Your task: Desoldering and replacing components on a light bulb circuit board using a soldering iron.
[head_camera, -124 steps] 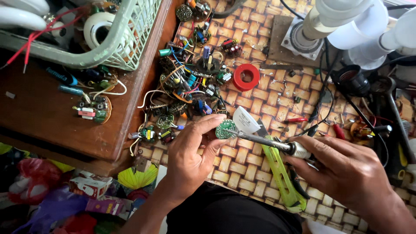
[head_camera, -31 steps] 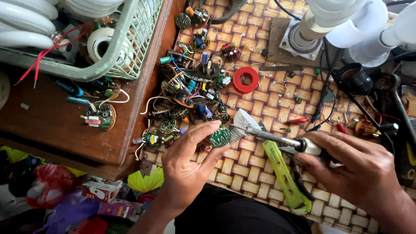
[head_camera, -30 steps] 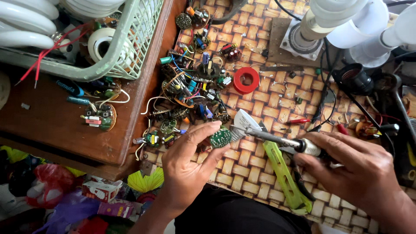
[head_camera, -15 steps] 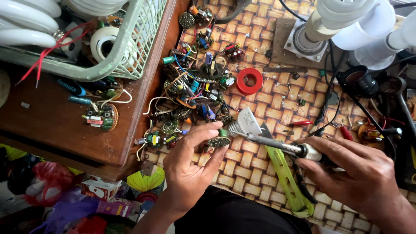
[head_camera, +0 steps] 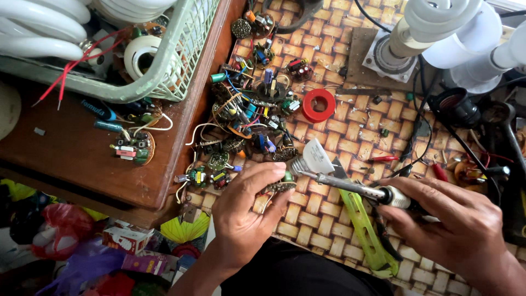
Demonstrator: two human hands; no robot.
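1. Head view: the left hand [head_camera: 244, 219] pinches a small round circuit board [head_camera: 278, 185] between thumb and fingertips, just above the woven mat [head_camera: 323, 219].
2. The right hand [head_camera: 457, 230] is closed around the handle of a soldering iron [head_camera: 350, 188]; its metal tip touches the board's edge.
3. A heap of similar boards [head_camera: 246, 115] lies just beyond the left hand.
4. A red tape roll [head_camera: 318, 105] lies near the heap.
5. A green basket [head_camera: 164, 66] stands on the wooden bench [head_camera: 71, 159] at left.
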